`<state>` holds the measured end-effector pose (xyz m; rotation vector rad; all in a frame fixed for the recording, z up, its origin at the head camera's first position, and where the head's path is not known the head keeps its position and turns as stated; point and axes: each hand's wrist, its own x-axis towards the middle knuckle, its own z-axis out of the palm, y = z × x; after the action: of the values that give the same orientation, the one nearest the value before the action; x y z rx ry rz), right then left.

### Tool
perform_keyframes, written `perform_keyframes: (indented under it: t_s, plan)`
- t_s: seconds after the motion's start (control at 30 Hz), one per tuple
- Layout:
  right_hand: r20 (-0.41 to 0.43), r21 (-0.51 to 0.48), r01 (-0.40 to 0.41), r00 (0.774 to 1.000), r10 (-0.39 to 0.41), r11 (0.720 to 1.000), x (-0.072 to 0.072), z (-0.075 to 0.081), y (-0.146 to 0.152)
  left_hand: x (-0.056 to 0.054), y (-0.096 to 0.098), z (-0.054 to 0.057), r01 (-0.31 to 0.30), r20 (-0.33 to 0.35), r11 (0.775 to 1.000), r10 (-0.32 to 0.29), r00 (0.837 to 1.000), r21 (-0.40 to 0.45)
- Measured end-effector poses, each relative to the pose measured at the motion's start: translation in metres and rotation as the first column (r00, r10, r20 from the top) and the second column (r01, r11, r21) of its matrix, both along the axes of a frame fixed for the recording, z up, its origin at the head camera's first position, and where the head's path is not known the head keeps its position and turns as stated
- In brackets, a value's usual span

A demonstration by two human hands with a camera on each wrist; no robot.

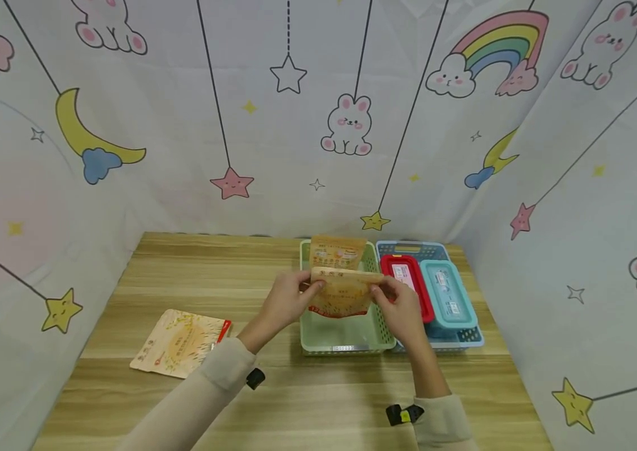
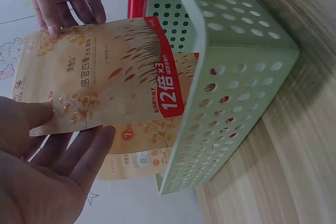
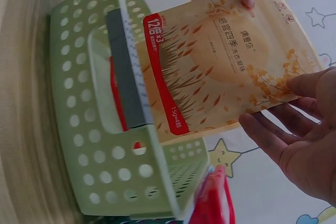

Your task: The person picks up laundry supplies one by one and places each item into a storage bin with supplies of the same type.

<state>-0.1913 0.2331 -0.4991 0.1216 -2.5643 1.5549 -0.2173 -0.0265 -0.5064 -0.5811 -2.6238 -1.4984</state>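
Note:
A tan laundry pod pouch (image 1: 343,295) with a red lower edge is held up over the green basket (image 1: 318,348). My left hand (image 1: 284,304) pinches its upper left corner, thumb on the printed front. On the opposite upper corner, my right hand (image 1: 403,308) has the same kind of pinch. In the left wrist view, the lower part of the held pouch (image 2: 105,72) hangs at the basket's rim. Behind it, another tan pouch (image 1: 337,252) stands in the basket, partly covered by the held one.
On the table at left lies a separate tan pouch (image 1: 180,344). Right beside the green basket is a blue basket (image 1: 471,342) with a red-lidded box (image 1: 426,307) and a teal-lidded box (image 1: 449,297). A printed curtain (image 1: 183,125) hangs behind the table.

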Motion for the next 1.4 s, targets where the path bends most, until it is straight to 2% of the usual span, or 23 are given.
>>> perform_keyframes:
  t_s: [0.17,0.43,0.6,0.9,1.13,1.4]
  plan:
    - [-0.002,-0.029,0.003,1.0,-0.003,1.0,-0.001,-0.014,0.0,0.002,0.002,-0.007,0.009,0.038,1.0,-0.008,0.999,-0.008]
    - [0.005,-0.046,0.02,1.0,-0.02,0.999,-0.003,-0.035,0.001,0.003,0.005,-0.019,0.007,0.053,1.0,-0.007,0.999,-0.007]
    - [-0.021,-0.059,0.029,0.999,-0.03,0.998,-0.005,-0.045,0.0,0.004,0.006,-0.026,0.01,0.067,1.0,-0.009,0.998,-0.02]
    - [-0.074,-0.067,0.028,0.997,-0.033,0.997,-0.007,-0.053,-0.003,0.0,0.005,-0.037,0.017,0.061,1.0,-0.017,0.998,0.01]
    - [-0.063,-0.045,0.045,0.997,-0.048,0.998,-0.009,-0.059,-0.005,0.001,0.003,-0.042,0.006,0.073,1.0,-0.007,0.997,0.009]
    - [-0.057,-0.032,0.057,0.997,-0.059,0.998,-0.009,-0.064,-0.006,0.001,0.002,-0.043,0.029,0.095,0.999,-0.027,0.995,-0.019]
